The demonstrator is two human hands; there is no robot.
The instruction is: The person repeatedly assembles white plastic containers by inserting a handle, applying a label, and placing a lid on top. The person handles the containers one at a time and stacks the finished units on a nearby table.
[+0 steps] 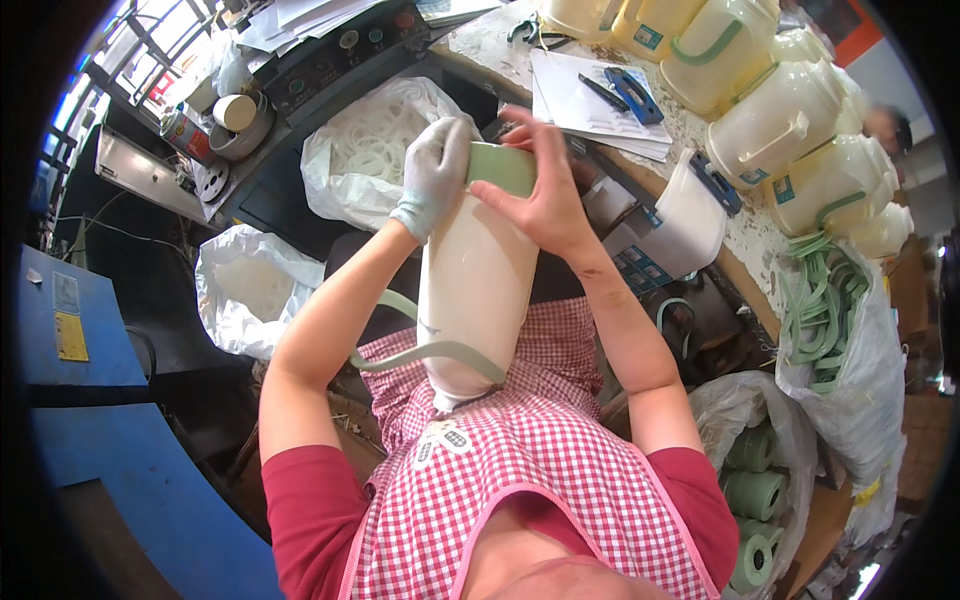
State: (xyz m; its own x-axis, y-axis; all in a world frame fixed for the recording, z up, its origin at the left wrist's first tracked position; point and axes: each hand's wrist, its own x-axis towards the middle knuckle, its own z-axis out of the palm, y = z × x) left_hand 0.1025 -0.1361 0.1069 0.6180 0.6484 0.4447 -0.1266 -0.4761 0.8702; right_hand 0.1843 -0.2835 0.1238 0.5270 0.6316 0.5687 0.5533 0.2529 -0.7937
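Observation:
A cream vacuum jug [478, 265] leans lengthwise against my apron, its narrow end at my belly and its wide end pointing away from me. Its pale green handle [400, 355] curves out to the left. On the far end sits a pale green round base cap [505, 170]. My left hand [437, 172], in a white-grey glove, is wrapped round the left side of that end, its fingertips partly hidden. From the right, my bare right hand [545, 190] grips the cap, thumb on the near side and fingers curved over the far side.
Beyond my hands stands a bag of translucent rings [385, 150]. On the right workbench are several cream jugs [775, 120], papers [590, 105] and a blue-black tool [633, 95]. Green handles [825, 310] and green rolls [752, 495] fill bags at right. A blue cabinet [150, 480] is left.

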